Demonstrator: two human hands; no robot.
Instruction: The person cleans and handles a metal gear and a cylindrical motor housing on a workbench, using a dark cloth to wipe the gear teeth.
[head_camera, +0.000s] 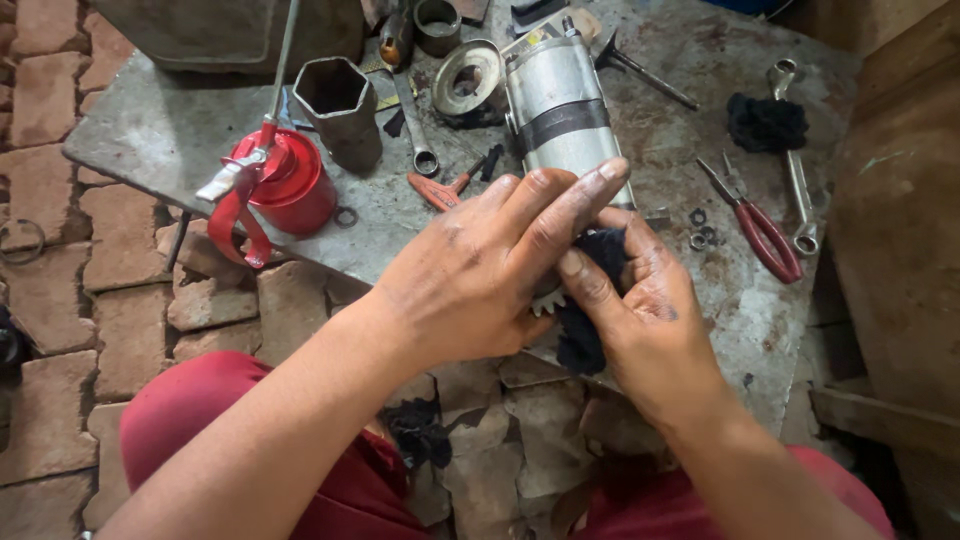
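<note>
Grip: a dark rag (585, 300) is pinched closed in the right hand (640, 310), the left hand (480, 270) is laid over the silver cylindrical motor (560, 110) | motor: dull metal, black band, toothed gear at the near end | position: flat on the grey table (720, 290), pliers (755, 225) nearby

**Clearance on the bench**

Open slab at lower right of frame, below the red-handled pliers (762, 232). Upper centre crowded: starter motor (562, 105), hex socket (340, 108), ring spanner (413, 125). Left edge blocked by red oil can (285, 182). Nuts (702, 230) scattered btwn motor & pliers.
</note>
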